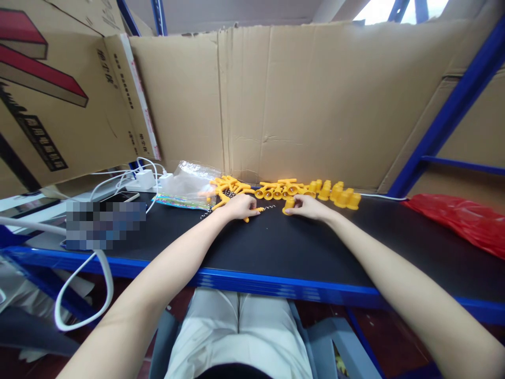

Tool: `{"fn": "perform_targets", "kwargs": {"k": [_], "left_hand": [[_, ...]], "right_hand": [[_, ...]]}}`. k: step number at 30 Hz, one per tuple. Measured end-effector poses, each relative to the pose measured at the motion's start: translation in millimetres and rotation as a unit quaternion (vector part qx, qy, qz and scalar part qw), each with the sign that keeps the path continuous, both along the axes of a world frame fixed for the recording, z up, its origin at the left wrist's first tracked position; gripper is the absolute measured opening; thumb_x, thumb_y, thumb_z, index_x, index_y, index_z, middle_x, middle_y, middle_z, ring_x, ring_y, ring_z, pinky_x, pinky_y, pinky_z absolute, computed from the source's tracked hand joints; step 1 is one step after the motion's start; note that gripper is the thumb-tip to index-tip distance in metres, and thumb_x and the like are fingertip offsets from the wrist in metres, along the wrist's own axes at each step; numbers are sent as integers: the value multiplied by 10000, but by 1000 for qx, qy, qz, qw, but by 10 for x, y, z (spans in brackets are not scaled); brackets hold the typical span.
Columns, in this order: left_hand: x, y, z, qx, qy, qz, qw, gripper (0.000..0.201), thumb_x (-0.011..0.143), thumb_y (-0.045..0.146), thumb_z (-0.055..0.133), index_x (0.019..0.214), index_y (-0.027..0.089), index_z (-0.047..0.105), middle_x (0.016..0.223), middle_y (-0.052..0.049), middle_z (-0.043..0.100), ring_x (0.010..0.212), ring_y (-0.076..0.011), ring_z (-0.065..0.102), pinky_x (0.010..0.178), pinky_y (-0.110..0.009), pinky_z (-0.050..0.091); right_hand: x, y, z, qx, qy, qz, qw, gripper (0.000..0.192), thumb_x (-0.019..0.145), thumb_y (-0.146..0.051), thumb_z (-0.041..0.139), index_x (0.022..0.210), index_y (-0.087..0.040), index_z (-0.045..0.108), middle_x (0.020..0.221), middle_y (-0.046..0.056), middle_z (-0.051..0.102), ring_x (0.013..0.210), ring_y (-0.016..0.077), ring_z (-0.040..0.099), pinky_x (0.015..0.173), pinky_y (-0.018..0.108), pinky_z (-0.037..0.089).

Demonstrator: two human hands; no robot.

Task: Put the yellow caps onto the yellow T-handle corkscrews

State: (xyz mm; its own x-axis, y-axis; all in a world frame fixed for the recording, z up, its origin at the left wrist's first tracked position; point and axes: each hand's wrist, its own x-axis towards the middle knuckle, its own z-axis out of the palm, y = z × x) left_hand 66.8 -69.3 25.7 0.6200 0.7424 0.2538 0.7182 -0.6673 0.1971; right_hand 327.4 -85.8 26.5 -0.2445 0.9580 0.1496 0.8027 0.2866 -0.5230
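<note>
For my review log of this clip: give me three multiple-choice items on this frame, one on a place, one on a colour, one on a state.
1. Where does the red plastic bag lie?
A. far right of the table
B. far left
C. on the lap

2. What colour are the small plastic parts?
A. green
B. yellow
C. white

3. What is the right hand doing?
A. resting flat and empty
B. raised in the air
C. pinching a yellow cap

Answers: 1 A, it lies by the right edge. 2 B, all are yellow. 3 C, fingertips close on the cap.
</note>
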Motion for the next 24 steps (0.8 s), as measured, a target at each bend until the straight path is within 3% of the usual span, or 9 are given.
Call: {"fn": "perform_targets", "kwargs": {"k": [5,10,24], "left_hand": [[9,-17,13,2,3,1,1000,236,790,384,583,702,170,627,645,-19,601,563,-133,502,536,-252,304],[9,-13,9,0,5,1,1000,223,786,378,582,726,170,637,671,-24,610,575,-127,504,538,-244,310],[33,-77,70,31,5,-10,999,206,798,350,584,849,176,683,724,-19,639,620,-127,541,556,-226,336]], "right_hand": [[-22,15,-23,97,-63,-21,993,203,686,-238,645,853,-169,554,854,43,640,784,186,597,726,306,463],[7,56,-32,160,-157,38,974,236,737,-182,608,973,-175,629,967,71,654,879,217,605,790,346,466],[-152,75,-165,195,-53,154,967,266,762,-191,629,1025,-184,663,1024,80,668,935,218,623,862,390,483]]}}
